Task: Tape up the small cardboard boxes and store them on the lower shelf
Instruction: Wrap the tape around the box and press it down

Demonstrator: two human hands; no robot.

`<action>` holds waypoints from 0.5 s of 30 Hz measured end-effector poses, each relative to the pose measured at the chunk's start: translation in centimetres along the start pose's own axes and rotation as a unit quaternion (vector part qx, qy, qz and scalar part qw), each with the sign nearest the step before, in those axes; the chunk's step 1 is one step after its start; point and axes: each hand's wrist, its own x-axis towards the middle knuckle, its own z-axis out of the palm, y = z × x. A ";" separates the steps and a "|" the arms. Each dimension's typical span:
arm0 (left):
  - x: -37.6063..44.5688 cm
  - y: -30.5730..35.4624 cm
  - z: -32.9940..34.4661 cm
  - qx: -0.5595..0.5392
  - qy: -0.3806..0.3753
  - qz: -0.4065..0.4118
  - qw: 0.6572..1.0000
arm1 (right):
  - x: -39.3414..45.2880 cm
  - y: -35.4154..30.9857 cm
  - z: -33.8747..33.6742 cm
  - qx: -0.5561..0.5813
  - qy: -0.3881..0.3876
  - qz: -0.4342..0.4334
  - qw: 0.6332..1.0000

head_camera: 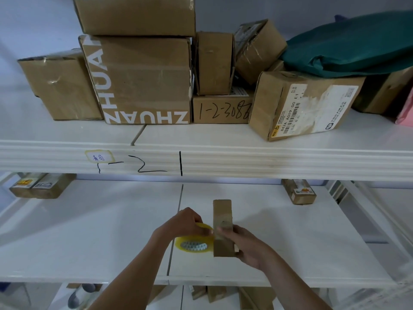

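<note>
From the head camera, the small box stands up tall on the shelf board, its long side pointing away from the person. The right hand wraps its fingers around the near right side of the box and holds it. The left hand is just beside the box on its left, and its fingers pinch the yellow tape roll, which touches the box's left face. I think the tape will go across the box from left to right. The board has open room on both sides. Other small boxes sit well apart at the back, under the upper shelf edge
</note>
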 end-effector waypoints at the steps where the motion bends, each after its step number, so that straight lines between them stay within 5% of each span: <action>1: 0.1 0.2 0.2 0.009 0.008 0.000 1.000 | -0.1 -0.1 0.4 -0.031 0.008 0.005 0.999; 7: 0.4 1.1 1.7 0.033 0.047 -0.001 0.998 | 1.2 0.0 0.4 -0.046 0.109 0.021 0.993; 15: 0.5 1.0 1.1 0.069 0.051 -0.007 0.996 | 1.1 0.6 1.3 -0.043 0.094 0.021 0.994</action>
